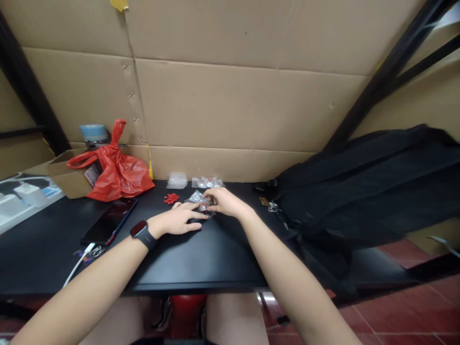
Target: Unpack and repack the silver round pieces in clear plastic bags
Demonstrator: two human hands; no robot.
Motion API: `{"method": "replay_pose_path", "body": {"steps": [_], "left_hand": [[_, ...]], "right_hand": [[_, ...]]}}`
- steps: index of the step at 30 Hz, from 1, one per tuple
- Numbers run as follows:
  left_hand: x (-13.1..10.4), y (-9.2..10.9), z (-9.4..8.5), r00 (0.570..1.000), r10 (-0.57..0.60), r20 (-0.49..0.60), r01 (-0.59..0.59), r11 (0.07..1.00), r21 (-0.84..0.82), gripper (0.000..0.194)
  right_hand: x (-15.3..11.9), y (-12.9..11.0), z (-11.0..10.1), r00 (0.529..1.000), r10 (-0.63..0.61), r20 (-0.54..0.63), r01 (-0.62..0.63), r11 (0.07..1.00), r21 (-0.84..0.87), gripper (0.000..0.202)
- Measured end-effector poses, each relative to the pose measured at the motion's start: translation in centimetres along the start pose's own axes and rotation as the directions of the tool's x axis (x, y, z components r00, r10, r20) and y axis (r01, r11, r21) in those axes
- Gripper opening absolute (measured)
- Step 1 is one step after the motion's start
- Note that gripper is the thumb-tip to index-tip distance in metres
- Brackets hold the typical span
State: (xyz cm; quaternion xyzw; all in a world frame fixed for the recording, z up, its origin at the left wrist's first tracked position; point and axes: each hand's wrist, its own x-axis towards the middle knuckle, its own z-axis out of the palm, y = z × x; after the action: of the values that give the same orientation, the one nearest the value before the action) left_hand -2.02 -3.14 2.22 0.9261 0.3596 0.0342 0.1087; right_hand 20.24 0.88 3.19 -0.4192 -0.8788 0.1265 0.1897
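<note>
A small clear plastic bag with shiny contents lies on the black table between my hands. My left hand, with a dark watch on its wrist, rests flat beside the bag with fingers spread, touching its near edge. Fingers of my right hand are bent and pinched at the bag's right side, where a bit of red shows. What exactly sits between those fingertips is partly hidden. A little pile of red pieces lies just left of the bag. Behind are a stack of clear bags and several filled clear packets.
On the left are a phone, a white cable, a red plastic bag, a cardboard box and a power strip. A black backpack and some keys lie to the right. A cardboard wall closes the back.
</note>
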Motion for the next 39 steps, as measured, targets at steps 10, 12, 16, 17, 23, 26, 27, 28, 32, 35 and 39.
{"method": "replay_pose_path", "body": {"steps": [10, 12, 16, 17, 23, 26, 27, 28, 32, 35, 39], "left_hand": [[-0.1, -0.3, -0.2, 0.999, 0.035, -0.021, -0.035, 0.999, 0.005, 0.036], [-0.1, -0.7, -0.3, 0.996, 0.057, -0.071, -0.058, 0.998, -0.009, 0.031], [0.0, -1.5, -0.4, 0.981, 0.081, -0.178, -0.094, 0.994, -0.061, 0.027], [0.1, -1.6, -0.4, 0.975, 0.067, -0.211, -0.083, 0.994, -0.07, 0.029], [0.5, -2.1, 0.7, 0.941, -0.108, -0.321, 0.12, 0.993, 0.017, 0.047], [0.4, -2.6, 0.9, 0.927, -0.131, -0.351, 0.165, 0.984, 0.068, 0.037], [0.4, -2.8, 0.9, 0.923, -0.133, -0.361, 0.172, 0.982, 0.079, 0.035], [0.3, -3.0, 0.8, 0.919, -0.136, -0.37, 0.18, 0.98, 0.086, 0.033], [0.4, -3.4, 0.7, 0.903, -0.166, -0.397, 0.214, 0.973, 0.08, 0.027], [0.7, -3.3, 0.7, 0.883, -0.195, -0.427, 0.237, 0.971, 0.046, 0.02], [1.1, -3.1, 0.7, 0.835, -0.313, -0.453, 0.306, 0.948, -0.092, 0.019]], "right_hand": [[1.0, -1.6, 2.0, 0.994, 0.024, -0.105, -0.059, 0.937, -0.344, 0.023], [1.1, -1.5, 1.9, 0.996, 0.025, -0.082, -0.051, 0.944, -0.325, 0.022], [0.8, -0.4, 1.3, 0.999, -0.042, 0.033, 0.046, 0.989, -0.143, 0.03], [0.6, 0.0, 1.1, 0.996, -0.06, 0.066, 0.065, 0.994, -0.09, 0.032], [-0.1, 2.0, 0.4, 0.989, -0.091, 0.113, 0.088, 0.996, 0.032, 0.029], [0.1, 2.1, 0.7, 0.991, -0.088, 0.101, 0.087, 0.996, 0.012, 0.043], [0.2, 2.0, 0.8, 0.993, -0.08, 0.087, 0.08, 0.997, 0.004, 0.043], [0.4, 1.8, 1.0, 0.995, -0.069, 0.067, 0.069, 0.998, -0.005, 0.041], [1.0, 1.1, 1.5, 0.999, -0.028, -0.016, 0.028, 0.999, -0.033, 0.02], [1.1, 1.0, 1.5, 0.997, -0.047, -0.063, 0.047, 0.999, -0.006, 0.01], [1.1, 1.8, 1.3, 0.997, -0.012, -0.08, 0.017, 0.998, 0.06, 0.009]]}}
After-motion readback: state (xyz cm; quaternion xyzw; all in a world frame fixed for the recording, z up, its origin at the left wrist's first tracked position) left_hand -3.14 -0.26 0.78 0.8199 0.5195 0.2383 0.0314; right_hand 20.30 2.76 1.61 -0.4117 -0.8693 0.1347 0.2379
